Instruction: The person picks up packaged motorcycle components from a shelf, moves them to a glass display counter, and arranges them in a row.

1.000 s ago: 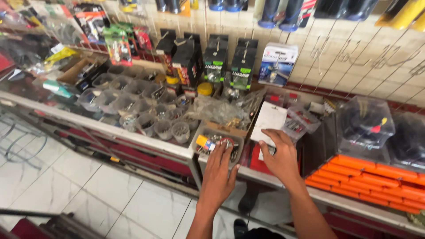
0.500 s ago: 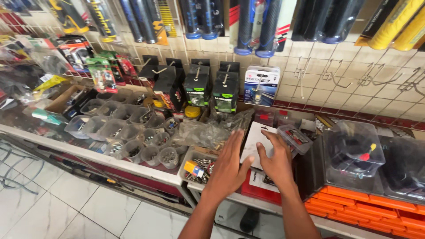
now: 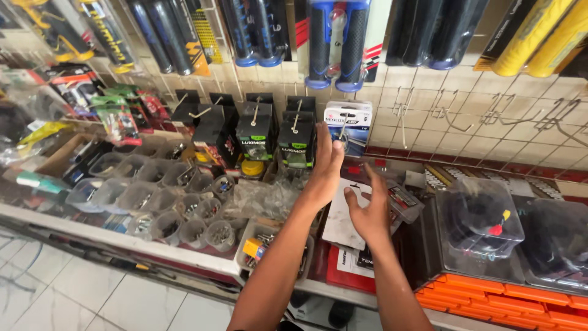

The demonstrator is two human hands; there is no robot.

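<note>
Above one white card, two empty hands, left hand and right hand, spread open.

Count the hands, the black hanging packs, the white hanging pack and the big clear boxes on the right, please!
Hands: 2, left hand and right hand
Black hanging packs: 4
White hanging pack: 1
Clear boxes: 2
Total: 9
</note>
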